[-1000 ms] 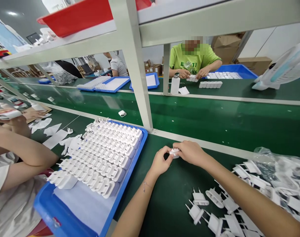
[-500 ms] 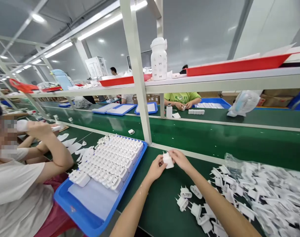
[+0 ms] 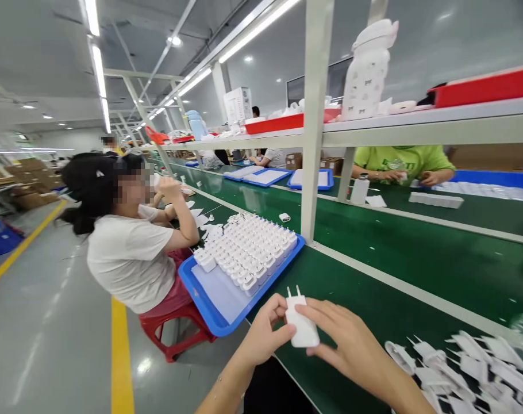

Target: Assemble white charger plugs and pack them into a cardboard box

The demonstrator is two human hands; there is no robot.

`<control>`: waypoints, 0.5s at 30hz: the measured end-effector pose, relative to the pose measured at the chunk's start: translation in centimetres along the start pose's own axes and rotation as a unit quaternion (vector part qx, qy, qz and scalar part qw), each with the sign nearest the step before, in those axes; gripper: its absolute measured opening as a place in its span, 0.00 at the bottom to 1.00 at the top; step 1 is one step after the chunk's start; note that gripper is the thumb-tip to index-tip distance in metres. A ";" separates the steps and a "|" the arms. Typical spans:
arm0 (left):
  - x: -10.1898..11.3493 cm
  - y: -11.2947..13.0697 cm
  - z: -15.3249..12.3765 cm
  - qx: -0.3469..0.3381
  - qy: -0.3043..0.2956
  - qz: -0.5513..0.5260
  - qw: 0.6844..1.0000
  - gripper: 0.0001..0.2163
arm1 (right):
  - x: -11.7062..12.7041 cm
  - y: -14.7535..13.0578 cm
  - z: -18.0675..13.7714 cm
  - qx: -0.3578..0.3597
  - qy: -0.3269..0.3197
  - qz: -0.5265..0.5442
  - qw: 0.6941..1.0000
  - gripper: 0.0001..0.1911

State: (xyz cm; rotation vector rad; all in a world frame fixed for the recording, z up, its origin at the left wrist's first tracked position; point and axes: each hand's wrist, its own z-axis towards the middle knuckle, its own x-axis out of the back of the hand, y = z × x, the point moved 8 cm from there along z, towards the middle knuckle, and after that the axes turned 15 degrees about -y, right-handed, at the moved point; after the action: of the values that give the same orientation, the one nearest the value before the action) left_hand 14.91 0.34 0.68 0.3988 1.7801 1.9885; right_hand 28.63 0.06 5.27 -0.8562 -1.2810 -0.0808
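Right of the blue rectangular plastic tray (image 3: 207, 320), the left hand (image 3: 264, 333) and right hand (image 3: 345, 336) partly cover a white two-pin plastic plug (image 3: 301, 326); farther right, a heap of white plastic plugs (image 3: 472, 368) is cut off. Beyond the tray, a pale shelf (image 3: 416, 134) partly hides a lime-green-shirted person (image 3: 410, 158).

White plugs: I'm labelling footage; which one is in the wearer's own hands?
The white plug between the left hand and right hand; the others stand in rows in the nearest blue tray or lie in the loose heap at right.

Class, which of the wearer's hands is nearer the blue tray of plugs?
Left. The left hand is right of the blue tray; the right hand is farther right, across the held plug.
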 end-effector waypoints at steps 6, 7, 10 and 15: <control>19.2 2.6 -10.2 0.124 0.344 0.342 0.865 0.16 | 0.0 -1.5 -1.9 -0.056 -0.067 0.093 0.992 0.54; 21.8 3.0 -10.8 0.142 0.362 0.376 0.841 0.16 | 0.4 -1.6 -2.3 -0.060 -0.065 0.097 0.991 0.52; 26.6 2.7 -10.5 0.186 0.368 0.447 0.794 0.14 | 1.4 -1.9 -3.2 -0.064 -0.054 0.105 0.991 0.48; 28.6 0.1 -8.9 0.246 0.361 0.531 0.726 0.10 | 1.7 -2.6 -4.2 -0.038 -0.045 0.089 0.994 0.49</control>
State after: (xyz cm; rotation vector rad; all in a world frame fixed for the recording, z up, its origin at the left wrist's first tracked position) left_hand -14.10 7.04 -2.49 1.1521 3.0906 2.5458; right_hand 31.22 -3.58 7.99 -1.0463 -1.2869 0.0527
